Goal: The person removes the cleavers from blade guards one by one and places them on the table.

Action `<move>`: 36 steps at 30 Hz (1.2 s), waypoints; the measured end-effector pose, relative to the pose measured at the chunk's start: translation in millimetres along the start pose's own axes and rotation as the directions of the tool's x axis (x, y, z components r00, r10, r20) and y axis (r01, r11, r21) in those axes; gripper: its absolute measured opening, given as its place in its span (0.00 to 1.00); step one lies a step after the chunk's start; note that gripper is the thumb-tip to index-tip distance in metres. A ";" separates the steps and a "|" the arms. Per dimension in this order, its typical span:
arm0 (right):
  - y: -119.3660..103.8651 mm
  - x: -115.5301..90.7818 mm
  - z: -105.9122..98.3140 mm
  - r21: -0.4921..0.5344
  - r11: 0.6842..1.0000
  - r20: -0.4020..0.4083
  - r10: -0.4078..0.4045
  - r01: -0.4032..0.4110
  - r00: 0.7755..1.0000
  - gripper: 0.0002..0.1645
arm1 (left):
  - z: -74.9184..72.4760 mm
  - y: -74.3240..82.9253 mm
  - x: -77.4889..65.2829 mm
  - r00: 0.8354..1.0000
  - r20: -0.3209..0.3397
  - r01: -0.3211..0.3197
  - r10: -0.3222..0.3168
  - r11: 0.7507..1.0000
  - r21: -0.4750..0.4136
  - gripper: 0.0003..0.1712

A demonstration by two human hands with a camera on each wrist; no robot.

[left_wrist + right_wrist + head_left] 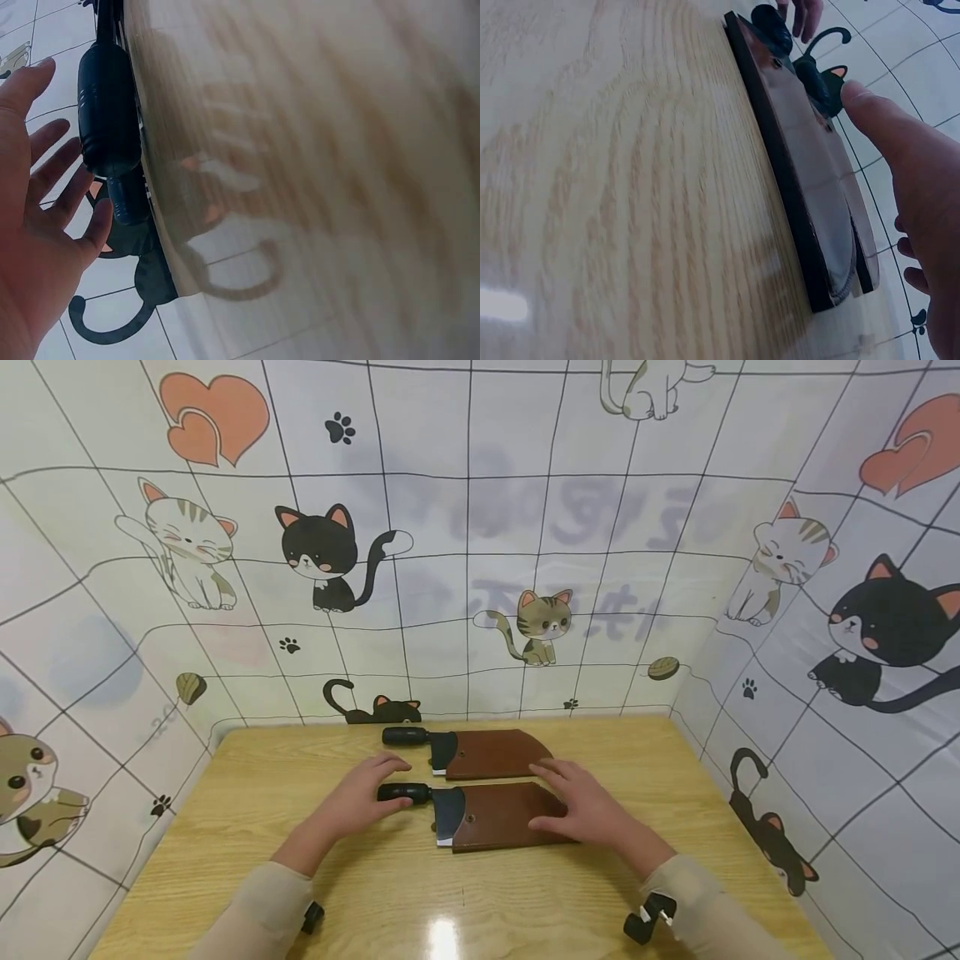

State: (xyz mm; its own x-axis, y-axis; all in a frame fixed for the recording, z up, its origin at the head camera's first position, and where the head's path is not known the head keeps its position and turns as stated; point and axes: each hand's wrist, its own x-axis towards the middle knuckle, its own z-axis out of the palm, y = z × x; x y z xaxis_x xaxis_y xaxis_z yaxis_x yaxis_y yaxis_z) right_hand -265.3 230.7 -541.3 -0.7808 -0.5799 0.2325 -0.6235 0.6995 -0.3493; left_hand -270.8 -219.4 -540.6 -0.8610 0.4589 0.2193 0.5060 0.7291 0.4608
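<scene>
Two cleavers lie flat, one behind the other, each with a black handle on the left and its blade in a brown leather sheath. The nearer cleaver [501, 818] has its handle beside my left hand [358, 800], which has its fingers spread and thumb apart. In the left wrist view, the fingers [56, 184] are loosely extended next to the black handle [109, 109], not wrapped round it. Over the right end of the nearer sheath, my right hand [583, 803] is relaxed, thumb apart. The farther cleaver [495, 753] sits just behind, close to my right fingertips.
The wooden table [360, 893] reflects a bright light at its front. A white grid-patterned sheet with cartoon cats [318, 556] rises along its back and both sides. Small black devices [651, 917] are strapped at both wrists.
</scene>
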 end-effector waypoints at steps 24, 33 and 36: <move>-35.8 26.9 30.1 -0.078 0.993 0.180 -0.077 0.092 0.981 0.62 | 13.0 10.0 19.3 0.992 0.125 -0.038 0.034 0.999 0.031 0.29; -32.5 33.2 40.6 -0.125 0.984 0.213 -0.097 0.126 0.972 0.65 | 15.3 4.1 22.1 0.985 0.166 -0.049 0.045 0.998 0.025 0.25; -31.7 34.7 42.6 -0.136 0.980 0.224 -0.110 0.143 0.968 0.65 | 18.4 -0.5 23.3 0.986 0.164 -0.034 0.033 0.999 -0.002 0.25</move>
State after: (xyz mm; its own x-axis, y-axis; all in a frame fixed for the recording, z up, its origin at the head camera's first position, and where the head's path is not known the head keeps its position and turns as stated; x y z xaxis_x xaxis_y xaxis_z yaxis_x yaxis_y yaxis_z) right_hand -270.9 170.6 -560.8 -0.6787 -0.7320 0.0598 -0.7280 0.6598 -0.1862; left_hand -290.1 -199.7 -551.6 -0.8235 0.5600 0.0905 0.5344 0.7125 0.4547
